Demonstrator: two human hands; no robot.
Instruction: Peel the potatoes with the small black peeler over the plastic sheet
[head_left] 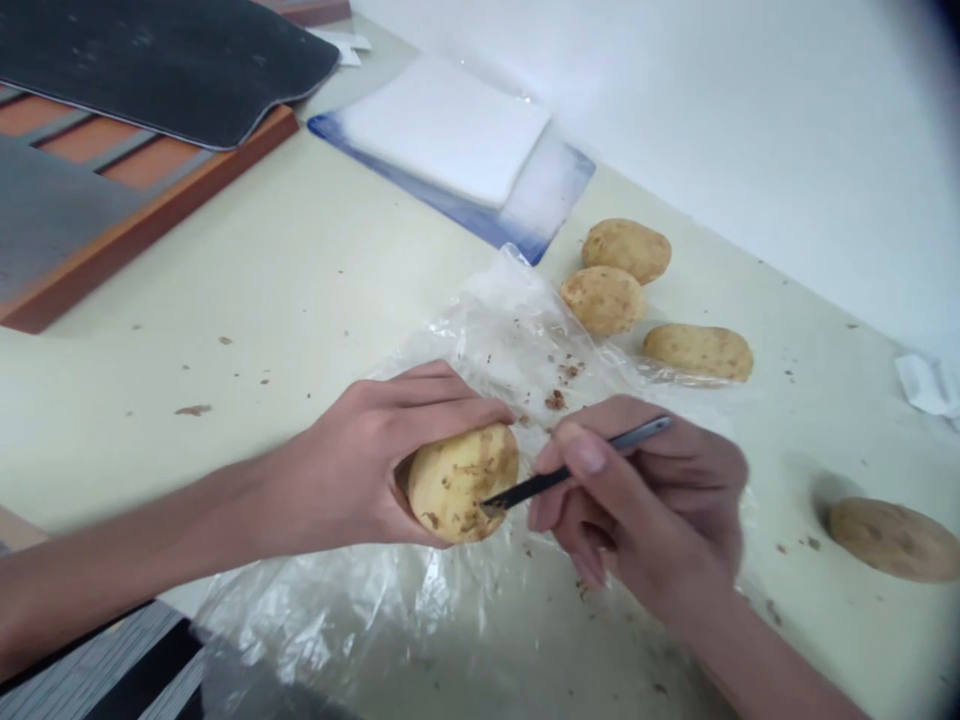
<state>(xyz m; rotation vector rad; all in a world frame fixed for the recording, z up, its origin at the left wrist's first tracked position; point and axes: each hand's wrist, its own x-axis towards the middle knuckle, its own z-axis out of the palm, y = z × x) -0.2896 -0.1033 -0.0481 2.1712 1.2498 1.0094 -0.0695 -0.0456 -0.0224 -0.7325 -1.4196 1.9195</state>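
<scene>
One camera, worn on the person's head, gives the single view, looking forward and steeply down on the tabletop (247, 250). It is near the work: the left hand (367, 450) and right hand (652, 490) fill much of the middle, with the potato (450, 480) close to centre. The frame is tilted, so the tabletop's far edge slopes down rightward beneath the white wall (750, 120). Forearms enter from the left and lower right, and the right-hand corners darken.

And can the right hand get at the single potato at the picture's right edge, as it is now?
Probably not at once: the right hand holds a slim tool. Otherwise the way looks free, with small crumbs near the single potato.
</scene>
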